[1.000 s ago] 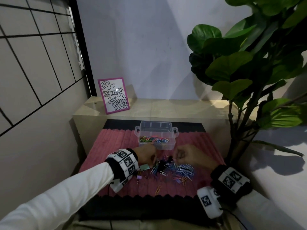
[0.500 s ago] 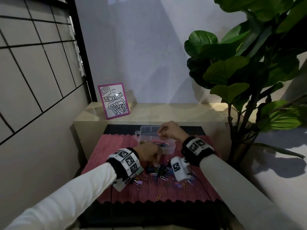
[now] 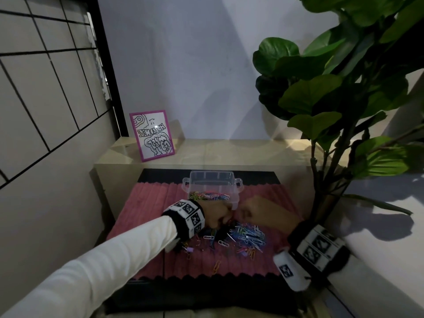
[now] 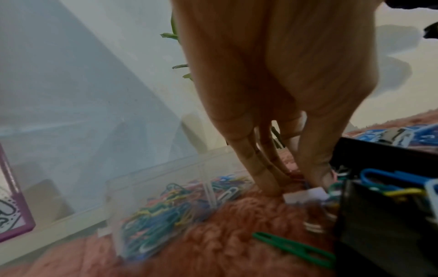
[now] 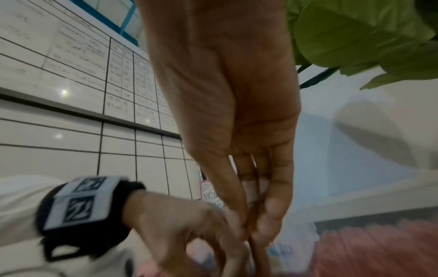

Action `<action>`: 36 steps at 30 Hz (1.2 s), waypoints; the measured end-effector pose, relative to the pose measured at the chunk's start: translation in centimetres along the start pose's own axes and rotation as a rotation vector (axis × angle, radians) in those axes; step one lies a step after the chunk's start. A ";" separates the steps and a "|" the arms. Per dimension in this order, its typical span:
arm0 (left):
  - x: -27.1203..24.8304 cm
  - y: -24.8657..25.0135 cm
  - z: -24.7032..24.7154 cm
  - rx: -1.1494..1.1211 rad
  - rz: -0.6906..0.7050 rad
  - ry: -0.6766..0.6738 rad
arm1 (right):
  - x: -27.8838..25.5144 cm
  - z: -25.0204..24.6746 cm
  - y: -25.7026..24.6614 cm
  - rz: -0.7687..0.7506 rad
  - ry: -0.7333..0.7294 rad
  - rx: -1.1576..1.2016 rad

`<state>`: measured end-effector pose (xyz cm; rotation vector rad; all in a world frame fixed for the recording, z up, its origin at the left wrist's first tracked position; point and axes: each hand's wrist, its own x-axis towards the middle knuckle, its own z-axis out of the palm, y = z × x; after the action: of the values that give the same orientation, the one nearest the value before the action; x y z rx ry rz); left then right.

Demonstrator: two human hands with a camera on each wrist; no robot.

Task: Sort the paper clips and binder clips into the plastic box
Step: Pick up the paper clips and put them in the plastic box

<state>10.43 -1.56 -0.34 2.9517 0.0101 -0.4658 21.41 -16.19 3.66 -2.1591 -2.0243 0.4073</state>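
Both hands were held over the paper clips [image 3: 246, 235], near the plastic box [image 3: 212, 187]. The left hand [image 3: 216, 215] was pinched on a white binder clip [image 4: 305, 195]; the right hand [image 3: 257, 212] was bunched, its grip indeterminate. The framed card's [image 3: 152, 135] lettering was not legible.

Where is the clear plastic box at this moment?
In the head view, the clear plastic box stands at the far edge of the pink mat, just behind both hands, with the framed picture further back to its left.

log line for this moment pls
left hand: at clip pile, fingers curled | right hand: beside it, pinching | box: paper clips inside | mat
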 end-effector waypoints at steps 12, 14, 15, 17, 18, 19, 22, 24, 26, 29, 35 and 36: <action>-3.8 -2.4 -2.7 -0.321 -0.146 0.268 | -2.2 4.1 1.8 0.035 0.073 0.136; -4.6 -3.7 -3.5 -0.377 -0.211 0.387 | -2.1 3.8 2.2 0.007 0.135 0.229; -4.9 -4.3 -3.8 -0.399 -0.243 0.441 | -2.0 3.7 2.5 -0.001 0.161 0.259; -4.9 -5.3 -4.0 -0.373 -0.309 0.512 | -1.7 3.6 2.6 -0.014 0.176 0.294; -4.7 -5.7 -4.0 -0.339 -0.340 0.517 | -1.5 3.5 2.6 -0.014 0.172 0.307; -4.5 -5.9 -3.8 -0.306 -0.361 0.501 | -1.3 3.3 2.5 -0.005 0.164 0.325; -4.0 -6.4 -2.9 -0.230 -0.408 0.414 | -0.6 2.5 2.2 0.023 0.153 0.380; -4.0 -6.7 -2.4 -0.233 -0.438 0.423 | 0.0 1.7 1.8 0.018 0.160 0.405; -4.1 -6.7 -2.1 -0.252 -0.439 0.507 | 1.3 0.7 1.3 0.026 0.194 0.442; -4.8 -6.6 -2.1 -0.301 -0.452 0.680 | 4.5 -0.8 0.7 0.104 0.267 0.535; -5.9 -6.0 -1.9 -0.455 -0.436 0.657 | 10.5 -1.1 -1.5 0.246 0.463 0.655; -6.3 -5.8 -1.9 -0.454 -0.436 0.665 | 11.0 -0.9 -1.7 0.256 0.448 0.602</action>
<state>4.88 4.53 2.55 2.4922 0.7325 0.4387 20.58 -5.03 3.98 -1.9014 -1.1988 0.4425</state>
